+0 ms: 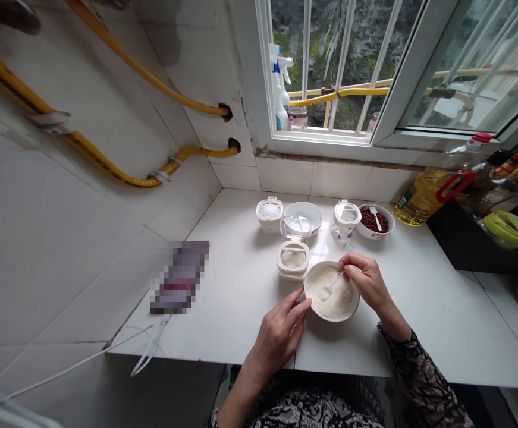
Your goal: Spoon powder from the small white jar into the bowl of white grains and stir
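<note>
Right hand (pixel 366 282) has the spoon (pixel 329 290) pinched between thumb and fingers, its tip down in the white grains (pixel 339 297)! The bowl (pixel 333 318) of grains sits on the counter (pixel 241 285), near its front edge, and the left hand (pixel 281 333) steadies the rim, fingers spread a little, not gripping round it. Just behind, to the left, there's a lidded jar (pixel 293 260). Farther back, a red bowl-load, no, dark red beans (pixel 368 222), with a white scoop (pixel 376 219) lying on top!
</note>
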The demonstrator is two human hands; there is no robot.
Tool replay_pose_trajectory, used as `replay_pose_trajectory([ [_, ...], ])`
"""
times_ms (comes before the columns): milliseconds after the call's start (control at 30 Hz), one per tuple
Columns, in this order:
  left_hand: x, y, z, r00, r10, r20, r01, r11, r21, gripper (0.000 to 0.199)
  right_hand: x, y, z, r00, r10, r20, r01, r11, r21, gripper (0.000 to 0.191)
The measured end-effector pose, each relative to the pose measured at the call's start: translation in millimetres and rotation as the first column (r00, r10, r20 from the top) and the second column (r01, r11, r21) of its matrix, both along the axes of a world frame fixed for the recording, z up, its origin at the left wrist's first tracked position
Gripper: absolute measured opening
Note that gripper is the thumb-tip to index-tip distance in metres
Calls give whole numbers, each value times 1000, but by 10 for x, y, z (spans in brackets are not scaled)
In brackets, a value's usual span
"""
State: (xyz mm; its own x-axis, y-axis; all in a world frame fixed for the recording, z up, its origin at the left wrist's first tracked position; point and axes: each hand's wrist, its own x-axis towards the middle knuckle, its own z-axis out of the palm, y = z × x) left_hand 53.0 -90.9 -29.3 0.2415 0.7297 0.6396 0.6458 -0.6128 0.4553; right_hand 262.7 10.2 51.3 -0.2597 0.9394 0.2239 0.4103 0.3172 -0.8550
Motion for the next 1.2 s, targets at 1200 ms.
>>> replay_pose_trajectory([
  [1200, 10, 3, 10, 1000, 1, -1, -1, 1000, 26, 34, -14, 56, -31, 979, -55, -197, 2, 965, -261, 16],
])
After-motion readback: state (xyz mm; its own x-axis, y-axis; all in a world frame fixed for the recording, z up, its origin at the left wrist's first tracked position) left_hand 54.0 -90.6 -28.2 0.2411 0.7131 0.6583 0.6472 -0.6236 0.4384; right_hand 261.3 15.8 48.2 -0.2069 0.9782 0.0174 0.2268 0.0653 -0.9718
